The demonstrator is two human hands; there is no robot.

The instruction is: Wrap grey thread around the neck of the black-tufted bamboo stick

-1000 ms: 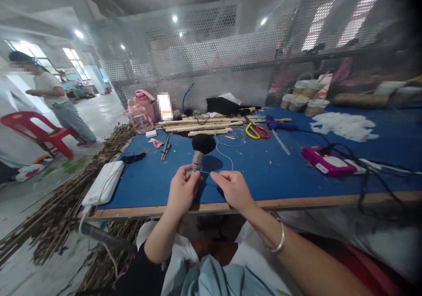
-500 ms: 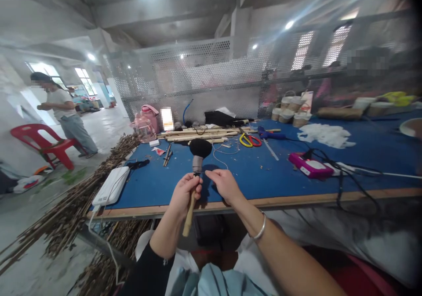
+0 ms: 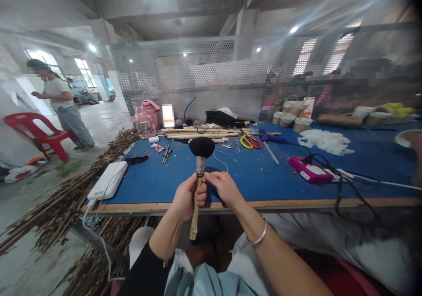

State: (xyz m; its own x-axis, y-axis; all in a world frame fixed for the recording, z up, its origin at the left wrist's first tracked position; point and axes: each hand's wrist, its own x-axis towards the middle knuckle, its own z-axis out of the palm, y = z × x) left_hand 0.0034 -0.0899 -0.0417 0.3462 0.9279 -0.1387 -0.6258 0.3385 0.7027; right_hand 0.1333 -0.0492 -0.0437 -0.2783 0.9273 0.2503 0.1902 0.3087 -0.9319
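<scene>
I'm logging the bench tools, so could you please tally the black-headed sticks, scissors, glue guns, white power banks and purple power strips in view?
Black-headed stick, in the left hand: 1
Scissors: 1
Blue glue gun: 1
White power bank: 1
Purple power strip: 1
Total: 5

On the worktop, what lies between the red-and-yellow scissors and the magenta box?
A narrow translucent strip lies between the scissors and the magenta box, on the blue tabletop; this shows in the head view.
</scene>
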